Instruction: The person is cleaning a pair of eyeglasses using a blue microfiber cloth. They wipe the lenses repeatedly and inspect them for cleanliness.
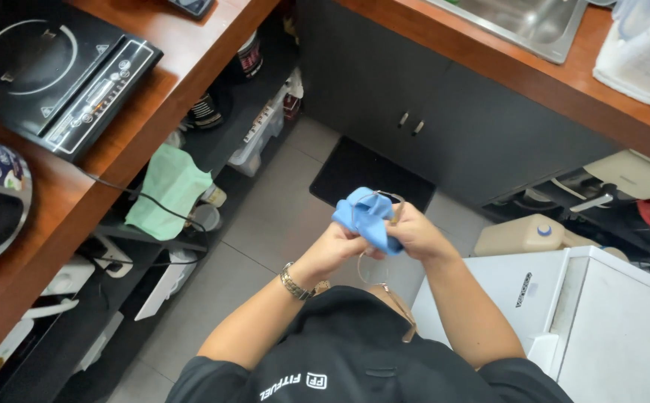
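Note:
Both my hands meet in front of my chest over the floor. A small blue cloth [366, 215] is bunched between them, wrapped around a pair of thin-framed glasses [389, 200] whose rim shows above the cloth. My left hand [334, 246], with a metal watch on its wrist, pinches the cloth and the glasses from the left. My right hand [417, 233] grips the cloth from the right. One thin temple arm [398, 302] of the glasses hangs down toward my black shirt.
A wooden counter [138, 112] on the left bears a black induction cooktop [56, 71], with a green cloth [168, 190] on shelves below. Dark cabinets [414, 112] and a steel sink [519, 22] stand ahead. A white chest appliance [601, 321] sits at right, a black mat [369, 175] on the floor.

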